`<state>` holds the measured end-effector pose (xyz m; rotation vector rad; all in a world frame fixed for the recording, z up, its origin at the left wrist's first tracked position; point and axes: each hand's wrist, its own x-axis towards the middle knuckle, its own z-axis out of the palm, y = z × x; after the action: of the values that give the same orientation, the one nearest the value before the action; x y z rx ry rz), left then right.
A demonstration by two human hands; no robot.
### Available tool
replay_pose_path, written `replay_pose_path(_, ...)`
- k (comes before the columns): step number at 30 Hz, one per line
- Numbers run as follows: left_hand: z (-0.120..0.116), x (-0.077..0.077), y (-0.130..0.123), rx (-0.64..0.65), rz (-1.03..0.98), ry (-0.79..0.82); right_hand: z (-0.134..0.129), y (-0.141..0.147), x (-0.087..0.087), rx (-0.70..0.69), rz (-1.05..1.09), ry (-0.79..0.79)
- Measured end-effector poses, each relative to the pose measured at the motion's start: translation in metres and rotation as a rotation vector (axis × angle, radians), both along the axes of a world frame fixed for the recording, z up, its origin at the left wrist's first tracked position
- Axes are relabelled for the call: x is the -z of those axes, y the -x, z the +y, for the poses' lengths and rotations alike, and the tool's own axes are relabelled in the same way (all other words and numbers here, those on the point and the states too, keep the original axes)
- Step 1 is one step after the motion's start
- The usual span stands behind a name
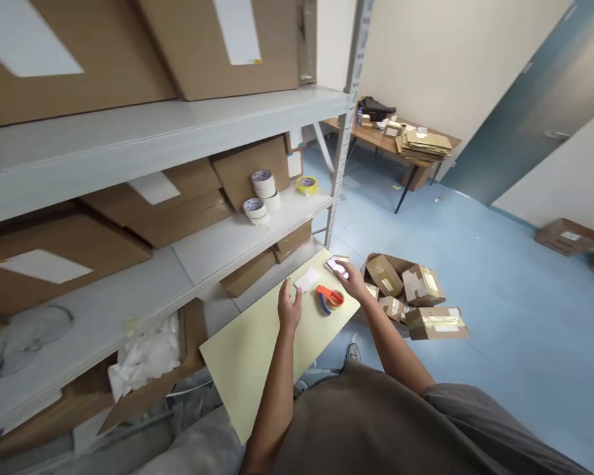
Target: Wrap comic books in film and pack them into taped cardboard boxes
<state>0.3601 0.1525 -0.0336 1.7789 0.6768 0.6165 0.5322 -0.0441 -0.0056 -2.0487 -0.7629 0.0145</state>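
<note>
- The phone (336,266) lies on the tabletop (250,346), right at the right fingertips and just ahead of them to the left; its long axis runs roughly in line with the right forearm.
- The right hand (352,284) is clearly the nearer one, palm down, arm stretched forward, fingers reaching over the phone's near end; whether they pinch it or only touch it, I cannot tell.
- The left hand (290,306) hovers with thumb and fingers spread, holding nothing, forearm pointing forward.
- A white sheet (307,280) lies just beyond the left fingers, to their right.
- The orange-and-blue tape dispenser (329,297) sits between the hands, bodyward of the right fingers.
</note>
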Motion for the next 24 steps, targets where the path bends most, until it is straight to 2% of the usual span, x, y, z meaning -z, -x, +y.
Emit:
replay_pose_path(5, 0.042, 0.007, 0.051, -0.123, 0.014, -0.031, 0.044, 0.026, 0.013, -0.083, -0.059, 0.043)
replay_pose_path(8, 0.048, 0.018, 0.068, -0.162, 0.053, -0.02, 0.055, 0.03, 0.027, -0.088, -0.081, 0.082)
replay_pose_path(10, 0.042, 0.027, 0.072, -0.189, 0.078, 0.01, 0.056, 0.029, 0.041, -0.079, -0.085, 0.094)
replay_pose_path(13, 0.021, 0.043, 0.072, -0.217, 0.12, 0.074, 0.049, 0.023, 0.073, -0.042, -0.084, 0.103)
replay_pose_path(17, -0.02, 0.069, 0.071, -0.167, 0.173, 0.132, 0.032, 0.015, 0.13, 0.014, -0.002, 0.158)
replay_pose_path(19, -0.042, 0.083, 0.072, -0.148, 0.218, 0.128, 0.023, 0.014, 0.157, 0.002, 0.103, 0.259)
replay_pose_path(21, -0.064, 0.098, 0.074, -0.144, 0.276, 0.112, 0.017, 0.015, 0.179, -0.038, 0.233, 0.427)
replay_pose_path(24, -0.097, 0.12, 0.078, -0.128, 0.345, 0.116, 0.015, 0.02, 0.202, -0.121, 0.39, 0.673)
